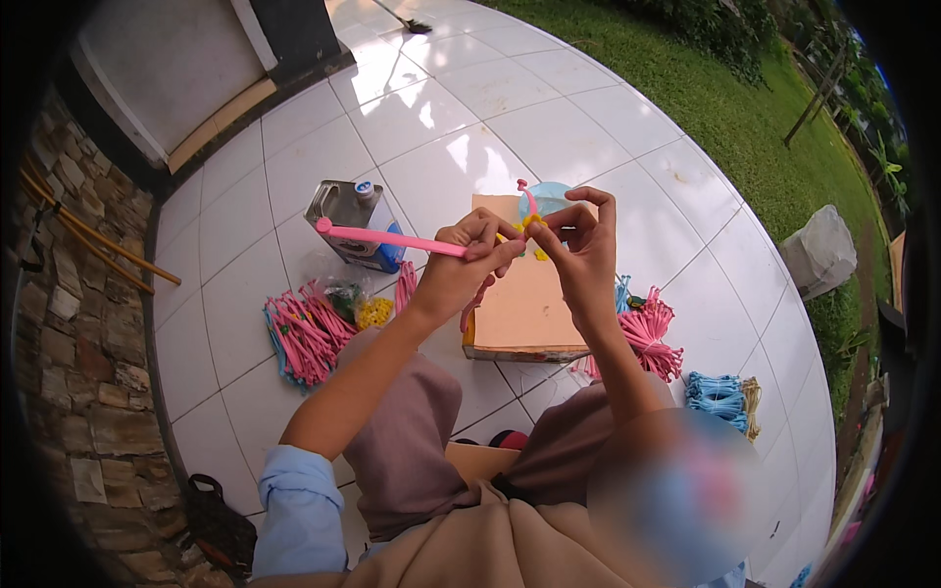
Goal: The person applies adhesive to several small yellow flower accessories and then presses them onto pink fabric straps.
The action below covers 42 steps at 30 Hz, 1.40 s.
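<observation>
Pink and narrow, the strap point(392, 238) projected leftward from the left hand point(466, 247) in the head view, grasped between thumb and fingers. The right hand point(576, 240) pinched a small yellow piece point(532, 221) above the tan-topped box point(529, 309). A metal can point(335, 208) stood left of the box, beyond a bundle of pink straps point(309, 335).

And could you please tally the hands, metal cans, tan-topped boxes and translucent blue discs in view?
Hands: 2, left hand and right hand
Metal can: 1
Tan-topped box: 1
Translucent blue disc: 1
Total: 5
</observation>
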{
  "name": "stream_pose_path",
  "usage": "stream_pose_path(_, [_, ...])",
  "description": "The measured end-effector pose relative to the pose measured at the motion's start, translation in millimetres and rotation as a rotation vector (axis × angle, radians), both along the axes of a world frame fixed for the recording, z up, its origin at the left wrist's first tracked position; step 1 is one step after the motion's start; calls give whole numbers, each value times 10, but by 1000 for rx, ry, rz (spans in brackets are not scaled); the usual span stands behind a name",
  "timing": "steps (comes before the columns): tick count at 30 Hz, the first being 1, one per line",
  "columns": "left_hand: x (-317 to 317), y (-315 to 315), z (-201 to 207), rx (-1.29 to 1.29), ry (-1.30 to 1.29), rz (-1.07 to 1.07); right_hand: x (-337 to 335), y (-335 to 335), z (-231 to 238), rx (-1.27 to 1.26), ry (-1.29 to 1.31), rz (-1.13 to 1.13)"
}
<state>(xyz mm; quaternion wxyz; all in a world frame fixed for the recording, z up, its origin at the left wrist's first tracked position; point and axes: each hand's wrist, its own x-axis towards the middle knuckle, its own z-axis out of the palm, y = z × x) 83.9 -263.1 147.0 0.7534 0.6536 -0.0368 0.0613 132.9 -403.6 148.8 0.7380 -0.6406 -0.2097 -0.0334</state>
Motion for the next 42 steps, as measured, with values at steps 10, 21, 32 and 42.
stream_pose_path(10, [-18, 123, 46, -90, -5, -135, -75, -6, 82, 100, 349, 186])
stream_pose_path(21, [-26, 103, 70, 155, 135, -130, -82, 61, -60, 178, 276, 168])
stream_pose_path(32, [-3, 135, 29, 53, 144, -1, 189, -48, -61, -157, 58, -54])
stream_pose_path(42, [-188, 490, 25, 114, 147, -88, 115, 112, 32, -635, -514, 124])
